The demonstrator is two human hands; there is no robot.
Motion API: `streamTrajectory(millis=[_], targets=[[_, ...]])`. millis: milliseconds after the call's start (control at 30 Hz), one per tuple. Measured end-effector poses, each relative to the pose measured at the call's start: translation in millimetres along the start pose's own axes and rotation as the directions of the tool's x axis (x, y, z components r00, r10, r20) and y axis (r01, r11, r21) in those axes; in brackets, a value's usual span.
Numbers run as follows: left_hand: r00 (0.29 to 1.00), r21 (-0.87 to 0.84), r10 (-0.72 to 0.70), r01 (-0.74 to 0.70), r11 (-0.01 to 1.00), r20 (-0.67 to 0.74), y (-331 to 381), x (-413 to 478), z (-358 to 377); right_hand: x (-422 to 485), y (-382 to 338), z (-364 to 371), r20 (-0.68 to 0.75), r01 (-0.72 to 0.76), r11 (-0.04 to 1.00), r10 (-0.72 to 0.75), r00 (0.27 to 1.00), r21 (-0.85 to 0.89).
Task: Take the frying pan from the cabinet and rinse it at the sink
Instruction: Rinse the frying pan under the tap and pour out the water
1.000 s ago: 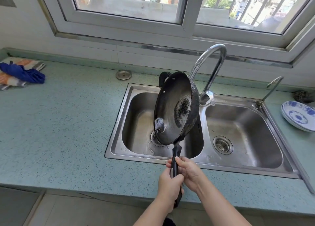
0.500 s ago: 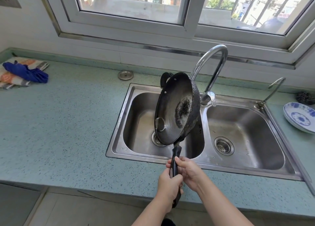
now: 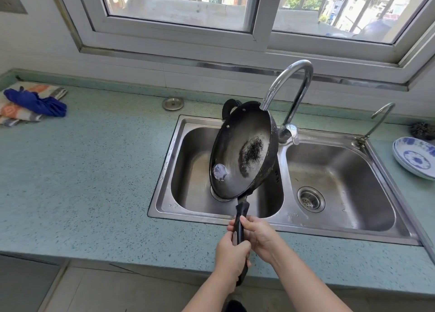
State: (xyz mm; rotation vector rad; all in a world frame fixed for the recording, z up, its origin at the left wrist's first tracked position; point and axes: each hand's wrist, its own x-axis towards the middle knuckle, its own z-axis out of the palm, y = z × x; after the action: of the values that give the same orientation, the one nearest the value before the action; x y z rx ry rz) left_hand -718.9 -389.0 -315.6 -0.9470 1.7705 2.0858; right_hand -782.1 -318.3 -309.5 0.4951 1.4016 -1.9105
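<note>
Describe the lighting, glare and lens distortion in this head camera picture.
Head view: daylight from the window lights the scene evenly; bright glare on the faucet and on the sink walls; a pale sheen inside the frying pan, held by the left hand and right hand; wide-angle bending curves the countertop edge and the window frame; focus is sharp throughout.

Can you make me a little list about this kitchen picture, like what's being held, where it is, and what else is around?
held thing: black frying pan, tipped up on its edge
who holds it: left hand and right hand, both on the handle
where: over the left basin of the steel sink
inside the pan: dark burnt patch, small puddle of water
faucet: no water seen running
on the counter: blue cloth far left, blue-and-white plates far right
</note>
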Motion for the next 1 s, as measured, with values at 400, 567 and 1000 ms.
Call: streamTrajectory(millis=[400, 567, 1000], targets=[[0.999, 0.017, 0.027, -0.026, 1.000, -0.046, 3.1, -2.2, -15.2, -0.1, 2.2, 13.6, 0.030, -0.030, 0.999, 0.029, 0.999, 0.030], [0.997, 0.014, 0.052, -0.052, 0.999, -0.054, -0.5, -10.1, -23.2, -3.6, 6.6, 20.4, 0.051, -0.040, 0.999, 0.041, 0.998, -0.024], [0.994, -0.218, -0.054, 0.073, 0.973, 0.094, 4.9, -16.2, -31.1, -7.8, 2.9, 30.4, 0.016, 0.019, 0.983, -0.016, 1.000, -0.183]])
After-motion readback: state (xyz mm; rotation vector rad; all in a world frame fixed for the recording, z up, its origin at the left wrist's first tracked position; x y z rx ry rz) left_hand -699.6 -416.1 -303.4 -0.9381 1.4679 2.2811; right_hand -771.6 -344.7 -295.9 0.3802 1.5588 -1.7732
